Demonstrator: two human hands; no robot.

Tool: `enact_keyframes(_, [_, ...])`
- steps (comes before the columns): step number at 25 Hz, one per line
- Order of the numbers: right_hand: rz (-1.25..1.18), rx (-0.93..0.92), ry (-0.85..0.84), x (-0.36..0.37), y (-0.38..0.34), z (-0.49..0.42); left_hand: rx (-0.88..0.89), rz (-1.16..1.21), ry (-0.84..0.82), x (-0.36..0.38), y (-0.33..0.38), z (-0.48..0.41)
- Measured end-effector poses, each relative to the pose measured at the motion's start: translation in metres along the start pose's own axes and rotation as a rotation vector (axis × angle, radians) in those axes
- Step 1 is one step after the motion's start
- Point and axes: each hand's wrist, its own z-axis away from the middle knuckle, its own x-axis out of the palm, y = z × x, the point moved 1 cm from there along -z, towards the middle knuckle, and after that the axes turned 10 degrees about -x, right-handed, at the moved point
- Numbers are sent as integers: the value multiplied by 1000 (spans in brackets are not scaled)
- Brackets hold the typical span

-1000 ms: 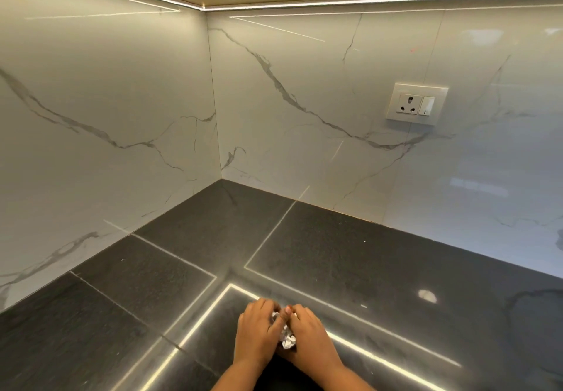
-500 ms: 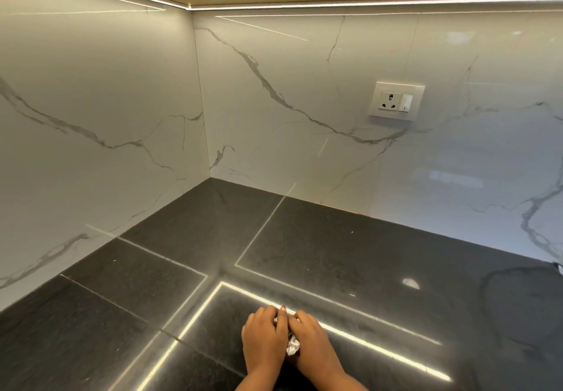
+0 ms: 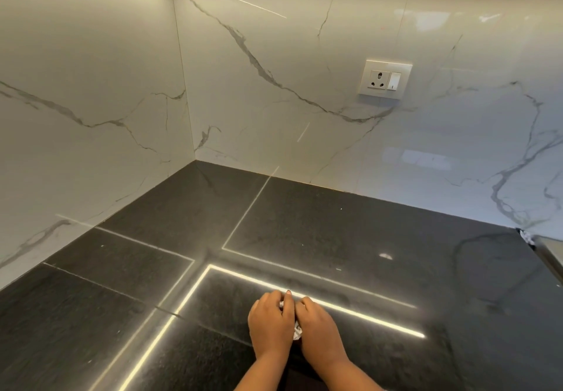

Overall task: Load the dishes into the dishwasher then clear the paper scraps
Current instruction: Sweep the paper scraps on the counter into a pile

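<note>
My left hand (image 3: 269, 322) and my right hand (image 3: 318, 328) lie side by side on the black countertop (image 3: 335, 238), near its front edge. Between them sits a crumpled wad of white paper scraps (image 3: 297, 331). Both hands cup around it with curled fingers, and most of the wad is hidden under my palms. A little more white paper shows at my left fingertips. No dishes or dishwasher are in view.
White marble walls (image 3: 91, 101) meet in a corner behind the counter. A wall socket with a switch (image 3: 385, 79) is on the back wall. A small white scrap (image 3: 528, 238) lies at the counter's far right, by a metal edge (image 3: 548, 253).
My hands have pressed closer together around the paper, which shows less than before. The view has tilted and swung slightly right, bringing the right edge of the counter into sight.
</note>
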Motion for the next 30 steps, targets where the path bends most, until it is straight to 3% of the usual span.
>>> enact_keyframes(11, [59,-14,1,-3,1,6,38,-30,-42,-7,3,7])
enact_keyframes(24, [-58,15,-51,-4,3,14,-61,-23,61,-4,4,23])
enact_keyframes(28, [-172,63,25,-7,-8,42,-101,25,113,-4,0,51])
enact_keyframes(30, [-342,126,103,-9,-16,62,-111,87,149,-5,-2,68])
